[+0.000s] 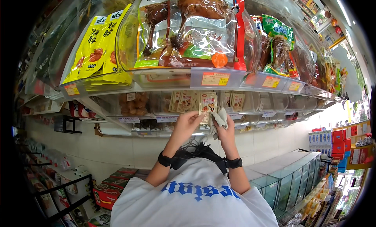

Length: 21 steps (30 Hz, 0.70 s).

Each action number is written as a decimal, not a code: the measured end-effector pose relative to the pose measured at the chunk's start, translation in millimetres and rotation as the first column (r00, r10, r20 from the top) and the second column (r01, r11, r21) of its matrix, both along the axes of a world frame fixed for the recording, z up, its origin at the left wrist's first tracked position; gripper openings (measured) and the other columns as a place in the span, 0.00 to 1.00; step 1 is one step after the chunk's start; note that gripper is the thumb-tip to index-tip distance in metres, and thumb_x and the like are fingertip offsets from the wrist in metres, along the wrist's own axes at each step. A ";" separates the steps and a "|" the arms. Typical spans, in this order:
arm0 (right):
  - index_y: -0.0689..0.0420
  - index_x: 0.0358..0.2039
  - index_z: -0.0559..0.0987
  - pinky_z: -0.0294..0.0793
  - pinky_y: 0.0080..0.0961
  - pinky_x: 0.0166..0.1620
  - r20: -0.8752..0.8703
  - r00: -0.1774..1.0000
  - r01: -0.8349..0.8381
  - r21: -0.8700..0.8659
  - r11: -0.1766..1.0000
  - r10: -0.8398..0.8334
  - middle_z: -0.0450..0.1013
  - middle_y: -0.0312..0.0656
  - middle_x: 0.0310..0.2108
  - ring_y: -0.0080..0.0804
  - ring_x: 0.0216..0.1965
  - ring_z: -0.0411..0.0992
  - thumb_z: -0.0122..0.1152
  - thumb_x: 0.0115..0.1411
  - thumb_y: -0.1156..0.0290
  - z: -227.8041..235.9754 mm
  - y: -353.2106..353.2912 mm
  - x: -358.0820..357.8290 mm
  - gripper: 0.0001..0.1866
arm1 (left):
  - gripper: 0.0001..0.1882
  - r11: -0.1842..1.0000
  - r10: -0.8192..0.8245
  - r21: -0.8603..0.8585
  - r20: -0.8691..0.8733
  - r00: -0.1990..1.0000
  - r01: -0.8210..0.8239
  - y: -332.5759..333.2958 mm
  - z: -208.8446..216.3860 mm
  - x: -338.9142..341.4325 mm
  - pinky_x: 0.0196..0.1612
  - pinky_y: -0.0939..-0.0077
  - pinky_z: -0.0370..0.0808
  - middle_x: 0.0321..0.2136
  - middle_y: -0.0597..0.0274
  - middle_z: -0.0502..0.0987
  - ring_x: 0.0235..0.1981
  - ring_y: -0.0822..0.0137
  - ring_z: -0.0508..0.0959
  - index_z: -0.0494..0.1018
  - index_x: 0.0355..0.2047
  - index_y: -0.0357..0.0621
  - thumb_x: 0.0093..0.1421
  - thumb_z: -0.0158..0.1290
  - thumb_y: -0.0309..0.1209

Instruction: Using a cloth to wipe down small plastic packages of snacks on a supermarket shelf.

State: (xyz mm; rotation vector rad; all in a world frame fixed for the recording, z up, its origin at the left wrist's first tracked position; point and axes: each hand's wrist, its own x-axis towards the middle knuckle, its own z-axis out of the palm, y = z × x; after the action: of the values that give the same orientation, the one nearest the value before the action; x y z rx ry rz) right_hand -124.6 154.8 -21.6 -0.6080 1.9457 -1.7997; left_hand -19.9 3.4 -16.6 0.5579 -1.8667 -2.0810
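Note:
A small flat cream snack packet [206,103] with red print and a little cartoon figure stands upright in front of me. My left hand [187,123] pinches its lower left edge between thumb and fingers. Bunched in my right hand [227,132] is a grey cloth [219,118], which lies against the packet's lower right side. Similar cream packets [184,101] sit in the clear shelf bin just behind, and more packets [237,102] stand to the right. Black bands circle both my wrists.
Overhanging my hands is an upper shelf with a price-tag strip [231,79], holding large bagged meats [201,27] and yellow packets [94,50]. Red boxes [107,193] lie at the lower left. Glass-fronted cases [288,184] stand at the lower right.

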 end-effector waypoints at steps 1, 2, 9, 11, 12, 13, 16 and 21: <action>0.62 0.49 0.78 0.72 0.19 0.43 0.002 1.000 0.000 -0.001 1.000 0.000 0.77 0.35 0.41 0.19 0.40 0.73 0.63 0.63 0.73 2.3 1.0 0.4 0.15 | 0.13 1.000 0.000 -0.001 0.002 1.000 0.000 -1.1 0.3 2.5 0.33 0.86 0.71 0.31 0.70 0.79 0.31 0.83 0.73 0.77 0.46 0.30 0.66 0.56 0.29; 0.62 0.49 0.78 0.72 0.20 0.44 0.130 0.988 0.092 -0.043 0.995 -0.086 0.77 0.35 0.40 0.20 0.40 0.73 0.63 0.62 0.73 7.6 0.3 0.2 0.15 | 0.14 0.995 -0.079 0.055 -0.011 0.997 0.080 -4.2 1.5 4.9 0.34 0.86 0.71 0.32 0.70 0.78 0.31 0.83 0.73 0.76 0.48 0.30 0.66 0.56 0.29; 0.59 0.51 0.76 0.72 0.21 0.48 0.410 0.902 0.230 -0.191 0.954 -0.136 0.75 0.35 0.44 0.22 0.43 0.73 0.62 0.65 0.65 33.0 -0.8 -8.2 0.17 | 0.19 0.972 -0.156 0.160 -0.104 0.982 0.172 -6.3 7.9 8.6 0.35 0.85 0.72 0.35 0.71 0.76 0.31 0.83 0.72 0.71 0.54 0.29 0.67 0.55 0.28; 0.61 0.53 0.75 0.71 0.22 0.50 0.469 0.883 0.139 -0.200 0.970 -0.030 0.75 0.37 0.47 0.23 0.45 0.73 0.62 0.65 0.68 32.5 -4.8 -1.1 0.18 | 0.19 0.985 -0.140 0.093 -0.084 0.987 0.148 -0.9 1.7 5.6 0.34 0.84 0.72 0.33 0.70 0.76 0.30 0.82 0.73 0.71 0.54 0.29 0.66 0.55 0.27; 0.61 0.53 0.74 0.71 0.22 0.51 0.359 0.933 0.065 -0.162 0.985 -0.003 0.75 0.38 0.47 0.23 0.46 0.73 0.63 0.64 0.70 26.9 -7.4 2.8 0.18 | 0.18 0.992 -0.122 0.025 -0.064 0.990 0.124 2.1 -0.7 4.7 0.33 0.83 0.72 0.30 0.69 0.76 0.29 0.81 0.73 0.71 0.53 0.29 0.66 0.55 0.27; 0.61 0.53 0.74 0.72 0.22 0.51 0.247 0.968 -0.005 -0.114 0.994 0.033 0.76 0.38 0.47 0.23 0.46 0.73 0.63 0.63 0.73 23.3 -8.3 5.4 0.18 | 0.18 0.991 -0.129 0.029 -0.063 0.990 0.131 2.4 -2.5 2.8 0.33 0.83 0.72 0.30 0.69 0.76 0.29 0.81 0.73 0.71 0.53 0.29 0.66 0.55 0.27; 0.62 0.52 0.74 0.72 0.22 0.50 0.195 0.981 0.018 -0.101 0.995 0.002 0.76 0.39 0.45 0.24 0.45 0.74 0.61 0.58 0.81 17.8 -9.0 8.0 0.20 | 0.18 0.973 -0.055 -0.226 0.016 0.998 0.057 5.4 9.0 3.3 0.31 0.80 0.71 0.24 0.65 0.75 0.26 0.76 0.74 0.71 0.52 0.32 0.62 0.57 0.24; 0.65 0.47 0.77 0.72 0.23 0.47 0.016 1.000 0.003 -0.001 1.000 -0.003 0.78 0.39 0.40 0.25 0.42 0.73 0.61 0.57 0.78 13.6 -10.5 -1.4 0.16 | 0.16 0.982 -0.112 -0.149 0.013 0.994 0.113 4.5 15.6 4.5 0.29 0.82 0.69 0.23 0.67 0.72 0.25 0.80 0.70 0.71 0.50 0.30 0.63 0.57 0.25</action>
State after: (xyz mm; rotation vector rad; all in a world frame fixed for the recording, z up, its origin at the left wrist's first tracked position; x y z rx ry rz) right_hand -126.0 144.3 -8.0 -0.5894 1.9359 -1.8014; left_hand -15.4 7.9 -1.0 0.4295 -2.0801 -1.9858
